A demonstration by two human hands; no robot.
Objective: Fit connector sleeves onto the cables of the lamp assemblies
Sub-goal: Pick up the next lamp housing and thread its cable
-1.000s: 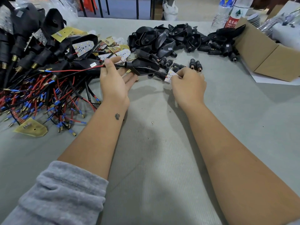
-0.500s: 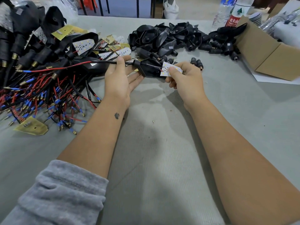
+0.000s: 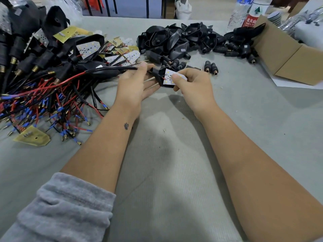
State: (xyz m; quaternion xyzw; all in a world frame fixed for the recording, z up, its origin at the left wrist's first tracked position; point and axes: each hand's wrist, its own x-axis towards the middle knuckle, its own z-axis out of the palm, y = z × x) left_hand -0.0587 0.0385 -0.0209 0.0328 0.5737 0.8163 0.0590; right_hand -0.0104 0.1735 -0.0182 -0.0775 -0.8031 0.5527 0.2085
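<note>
Right hand (image 3: pixel 194 88) pinched our lamp board (image 3: pixel 172 78) steady while left hand (image 3: pixel 134 84), fingers loosely extended, pinched its cable (image 3: pixel 111 68) taut, ready for a sleeve.

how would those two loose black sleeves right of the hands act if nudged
The sleeves look round-bodied and lie on their sides, so they would probably roll. They seem small and likely light. The ribbed mat may slow them.

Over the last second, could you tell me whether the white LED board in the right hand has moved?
Yes. The LED board, pinched by the right hand, has risen off the table and come toward the person, away from the two loose connector sleeves.
</note>
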